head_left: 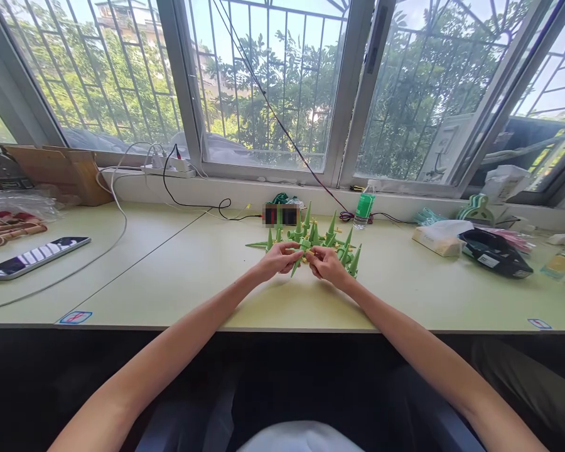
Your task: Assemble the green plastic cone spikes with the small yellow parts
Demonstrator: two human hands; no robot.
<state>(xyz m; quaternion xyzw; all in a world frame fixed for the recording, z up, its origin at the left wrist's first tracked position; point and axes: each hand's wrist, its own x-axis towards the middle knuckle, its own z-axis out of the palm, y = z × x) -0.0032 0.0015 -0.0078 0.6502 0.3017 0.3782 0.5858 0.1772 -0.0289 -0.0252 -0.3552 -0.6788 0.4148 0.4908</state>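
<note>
Over the front of a cluster of green pointed cone pieces, my two hands meet close together. My left hand is closed, thumb and fingers pinching one green cone piece whose point tilts down toward me. My right hand is also closed, fingertips at the same piece beside a small yellow part. Whether the right fingers grip the yellow part or the green piece is hard to make out. Several more cones stand upright or lie behind and right of my hands, with small yellow parts among them.
A pixelated dark box and a green-labelled bottle stand behind the cones. To the right are a tissue pack and a black bag. A phone with a cable lies on the left of the table.
</note>
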